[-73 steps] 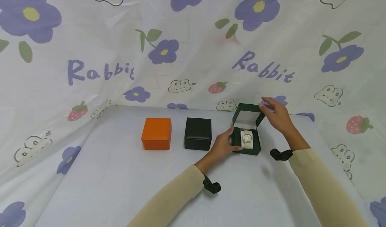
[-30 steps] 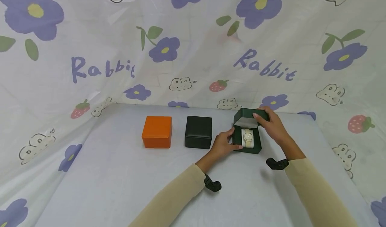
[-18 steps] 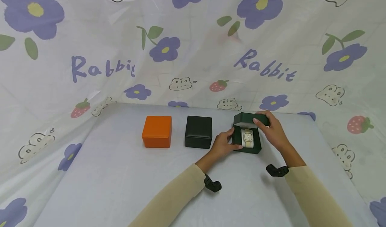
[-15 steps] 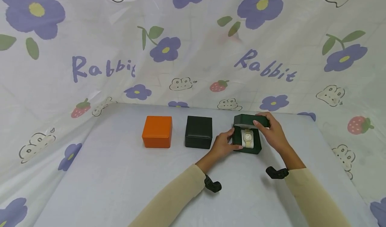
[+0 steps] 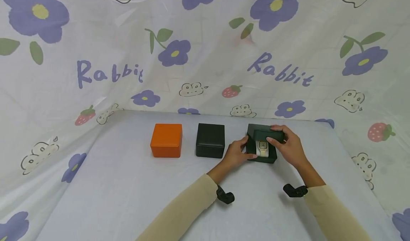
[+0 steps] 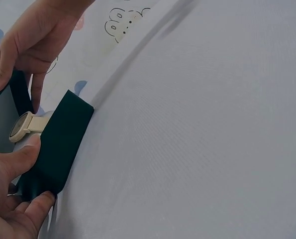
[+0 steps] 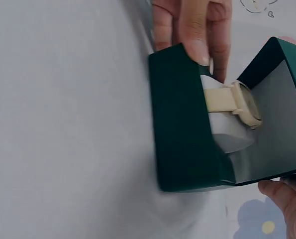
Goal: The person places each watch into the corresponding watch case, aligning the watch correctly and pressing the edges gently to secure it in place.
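Note:
A dark green watch box [image 5: 272, 157] stands at the right of the table, its hinged lid [image 5: 267, 136] tilted partway down over the base. Inside, a cream-strapped watch [image 5: 262, 146] wraps a white cushion [image 7: 232, 137]. My left hand [image 5: 236, 153] grips the left side of the base, thumb over the front rim in the left wrist view. With thumb and fingers, my right hand [image 5: 290, 146] holds the lid by its right side. The right wrist view shows the watch [image 7: 221, 99] between the base and the pale-lined lid [image 7: 282, 124].
An orange box [image 5: 166, 140] and a black box [image 5: 210, 140], both closed, stand in a row left of the green one. Behind the white-covered table [image 5: 128, 198] hangs a floral curtain [image 5: 205, 56] with rabbit prints.
The right hand has brought the lid from upright forward and down, so it now partly covers the watch. The left hand keeps its grip on the base; the other boxes have stayed put.

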`<state>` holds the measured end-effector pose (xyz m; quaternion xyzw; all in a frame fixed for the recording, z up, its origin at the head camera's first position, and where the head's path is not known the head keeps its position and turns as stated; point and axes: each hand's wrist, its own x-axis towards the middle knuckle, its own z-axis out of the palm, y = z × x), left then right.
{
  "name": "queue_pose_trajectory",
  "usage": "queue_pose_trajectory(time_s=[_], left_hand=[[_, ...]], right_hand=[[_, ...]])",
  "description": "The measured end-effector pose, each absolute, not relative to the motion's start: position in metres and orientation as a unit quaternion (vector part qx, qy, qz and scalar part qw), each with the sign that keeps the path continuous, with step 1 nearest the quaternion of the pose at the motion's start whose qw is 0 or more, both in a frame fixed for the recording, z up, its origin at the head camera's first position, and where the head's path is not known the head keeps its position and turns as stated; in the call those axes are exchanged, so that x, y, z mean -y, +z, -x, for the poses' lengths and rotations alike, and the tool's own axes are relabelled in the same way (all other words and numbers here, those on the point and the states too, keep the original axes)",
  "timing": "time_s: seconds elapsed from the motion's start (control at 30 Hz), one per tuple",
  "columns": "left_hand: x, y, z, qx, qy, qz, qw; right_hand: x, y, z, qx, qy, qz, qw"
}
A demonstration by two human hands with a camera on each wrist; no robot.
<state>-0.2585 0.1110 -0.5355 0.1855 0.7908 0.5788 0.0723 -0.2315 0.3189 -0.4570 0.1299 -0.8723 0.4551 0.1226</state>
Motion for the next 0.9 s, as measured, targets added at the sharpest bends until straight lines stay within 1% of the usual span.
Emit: queue_pose_trajectory(time_s=[0.13, 0.23, 0.33, 0.57, 0.9], left_hand=[[-0.11, -0.535, 0.259, -0.793, 0.577, -0.182, 0.075], [-0.109, -0.535, 0.259, -0.792, 0.578, -0.182, 0.077], [-0.109, -0.535, 0.258, -0.791, 0.578, -0.184, 0.077], [-0.109, -0.536, 0.259, -0.796, 0.568, -0.196, 0.075], [-0.109, -0.537, 0.261, -0.806, 0.55, -0.206, 0.07]], right_hand=[[-0.306, -0.441, 0.216, 0.879, 0.442, -0.12, 0.13], [-0.304, -0.441, 0.213, 0.879, 0.442, -0.118, 0.138], [-0.307, -0.448, 0.216, 0.872, 0.45, -0.123, 0.148], [-0.321, -0.479, 0.23, 0.866, 0.457, -0.119, 0.163], [-0.323, -0.486, 0.226, 0.865, 0.457, -0.128, 0.162]])
